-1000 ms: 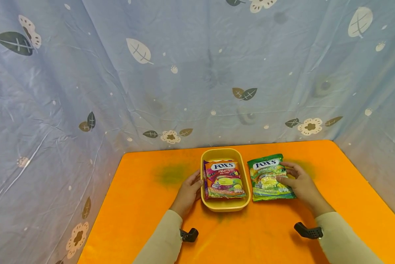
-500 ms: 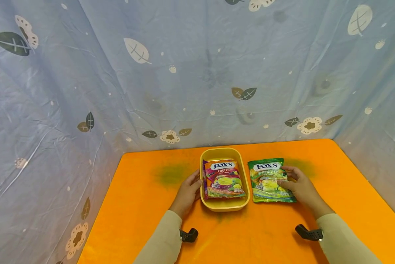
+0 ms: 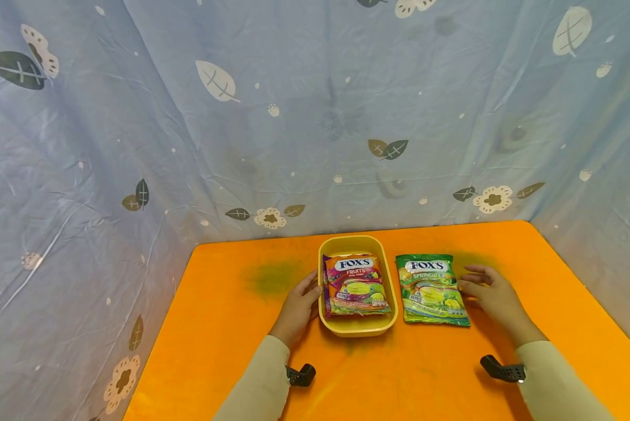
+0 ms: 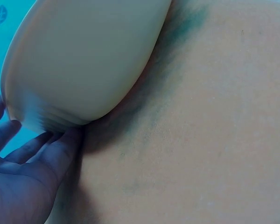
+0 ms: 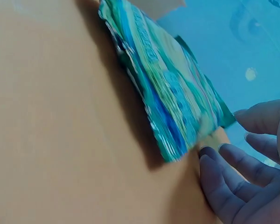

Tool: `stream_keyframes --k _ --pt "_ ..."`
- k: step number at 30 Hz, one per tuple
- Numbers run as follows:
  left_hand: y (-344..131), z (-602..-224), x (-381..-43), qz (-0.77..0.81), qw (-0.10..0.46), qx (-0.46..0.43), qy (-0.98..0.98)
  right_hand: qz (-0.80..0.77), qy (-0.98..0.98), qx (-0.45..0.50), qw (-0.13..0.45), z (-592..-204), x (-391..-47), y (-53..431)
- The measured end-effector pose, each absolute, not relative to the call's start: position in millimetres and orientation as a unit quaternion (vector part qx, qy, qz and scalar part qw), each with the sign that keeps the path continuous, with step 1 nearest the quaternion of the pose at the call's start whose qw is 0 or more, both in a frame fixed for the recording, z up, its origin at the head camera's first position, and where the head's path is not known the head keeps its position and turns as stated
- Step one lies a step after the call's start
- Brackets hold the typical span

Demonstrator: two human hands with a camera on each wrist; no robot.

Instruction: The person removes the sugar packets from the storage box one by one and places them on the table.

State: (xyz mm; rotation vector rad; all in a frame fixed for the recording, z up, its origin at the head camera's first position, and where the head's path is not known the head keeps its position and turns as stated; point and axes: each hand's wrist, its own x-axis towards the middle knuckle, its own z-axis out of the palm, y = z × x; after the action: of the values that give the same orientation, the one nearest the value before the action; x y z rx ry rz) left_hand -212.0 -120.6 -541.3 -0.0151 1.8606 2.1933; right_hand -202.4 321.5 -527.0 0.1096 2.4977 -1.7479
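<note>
My left hand rests against the left side of a yellow tray. In the left wrist view its fingers touch the outer wall of the tray. Inside the tray lie Fox's Fruits candy bags, one overlapping another. A green Fox's Spring Tea candy bag lies flat to the right of the tray. Just off that bag's right edge is my right hand, fingers loosely spread and holding nothing. The right wrist view shows its fingertips close to the corner of the candy bag.
An orange table lies under everything. A blue patterned cloth hangs behind it and at both sides. Each wrist wears a black strap-on device. Greenish stains mark the tabletop.
The Spring Tea candy bag has turned straighter and settled slightly nearer. My right hand has let go of it and drawn off to the right. My left hand stays at the tray.
</note>
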Motion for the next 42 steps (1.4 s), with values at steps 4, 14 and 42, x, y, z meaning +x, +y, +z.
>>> stream_keyframes --k 4,14,42 --pt "-121 -542 -212 0.756 0.132 -0.006 0.641 -0.569 0.82 0.046 0.042 -528 -201 334" --pt "-123 -543 -212 0.75 0.128 -0.011 0.649 -0.563 0.823 0.066 0.038 -526 -193 353" --pt "-120 -542 -212 0.745 0.128 -0.024 0.654 -0.613 0.79 0.011 -0.02 -484 -196 317"
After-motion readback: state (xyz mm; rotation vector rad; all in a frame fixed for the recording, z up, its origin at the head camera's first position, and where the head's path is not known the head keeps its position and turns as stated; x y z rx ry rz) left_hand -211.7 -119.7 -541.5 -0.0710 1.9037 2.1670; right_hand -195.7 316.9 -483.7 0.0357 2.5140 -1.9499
